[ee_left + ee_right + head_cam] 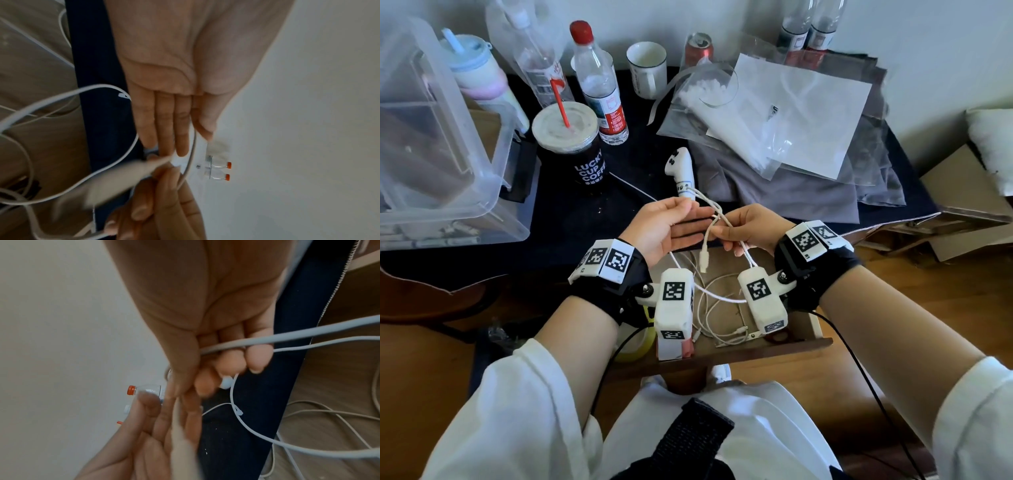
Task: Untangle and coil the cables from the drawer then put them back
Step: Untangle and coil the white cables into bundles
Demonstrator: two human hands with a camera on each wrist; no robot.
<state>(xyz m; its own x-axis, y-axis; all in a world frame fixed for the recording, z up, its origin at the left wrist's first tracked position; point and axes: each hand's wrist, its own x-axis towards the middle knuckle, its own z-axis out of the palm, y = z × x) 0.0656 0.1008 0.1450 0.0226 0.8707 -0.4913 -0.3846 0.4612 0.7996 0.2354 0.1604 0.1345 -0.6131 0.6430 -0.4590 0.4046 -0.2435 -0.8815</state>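
A white cable (pixel 708 238) hangs between my two hands above the open wooden drawer (pixel 743 353). My left hand (pixel 671 228) has straight fingers, and its thumb pinches a strand (pixel 192 155) against the index finger. My right hand (pixel 743 228) faces it, its fingers curled round the cable (pixel 308 334). A connector (pixel 703 264) dangles below the hands. More white cables (pixel 717 318) lie in a loose tangle on the drawer floor. In the wrist views the left hand (pixel 174 121) and right hand (pixel 216 353) almost touch at the fingertips.
Just beyond the hands, a white controller (pixel 681 168) lies on the dark table. A coffee cup (pixel 570 144), bottles (pixel 599 78) and a clear plastic box (pixel 448 137) stand at the left. Plastic bags (pixel 774 120) cover the right. Scissors (pixel 774 337) lie in the drawer.
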